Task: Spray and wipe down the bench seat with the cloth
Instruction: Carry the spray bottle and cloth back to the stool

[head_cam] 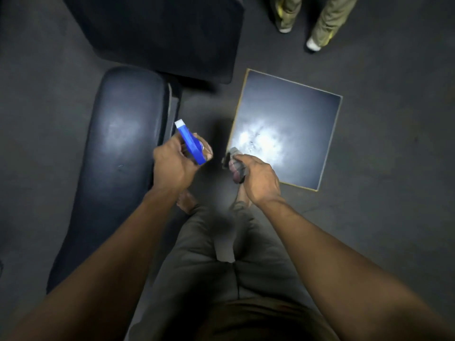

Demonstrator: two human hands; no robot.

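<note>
Item: long dark navy padded vinyl bench seat (pixel 118 153), lying lengthwise at the person's left side, its surface smooth with a dull sheen and no wet streak that can be made out. Left hand (pixel 173 166): fingers wrapped tight around a blue spray bottle with a white nozzle tip (pixel 190 141), held above the near right edge of the seat, nozzle pointing up and away rather than down at the pad. Right hand (pixel 256 178): fingers closed on a small bunched grey cloth (pixel 234 163), held in the air over the floor, well clear of the seat. Step in hand, by judgement: the very start, both tools gathered and neither applied. Next move calls for turning the nozzle toward the pad and squeezing the trigger along its length, then bringing the cloth across from the right to wipe. Surroundings: dark grey matte floor (pixel 381 168); a square dark glossy panel with a pale edge (pixel 288 129) lying flat beside the right hand, mirroring a bright light; a large dark padded block (pixel 157 33) beyond the head of the seat; the legs of a second person in olive trousers and pale shoes (pixel 317 23) at the far edge. Lighting dim overall.
</note>
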